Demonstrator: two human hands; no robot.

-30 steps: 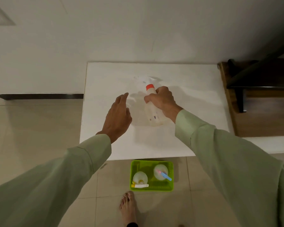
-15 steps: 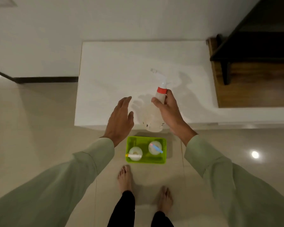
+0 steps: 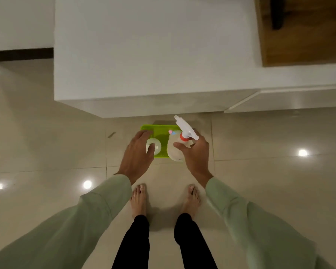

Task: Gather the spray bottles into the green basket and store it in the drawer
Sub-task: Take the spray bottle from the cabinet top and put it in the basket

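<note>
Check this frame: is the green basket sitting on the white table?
No, the green basket sits on the tiled floor in front of the white table.

Right hand (image 3: 197, 152) holds spray bottle (image 3: 177, 147) over green basket (image 3: 160, 135).

Dim, soft frame — lamp glare (image 3: 302, 153) spots the glossy floor (image 3: 47, 152).

left hand (image 3: 137, 155): fingers spread, palm down | right hand (image 3: 196, 154): fingers curled in grip
</note>
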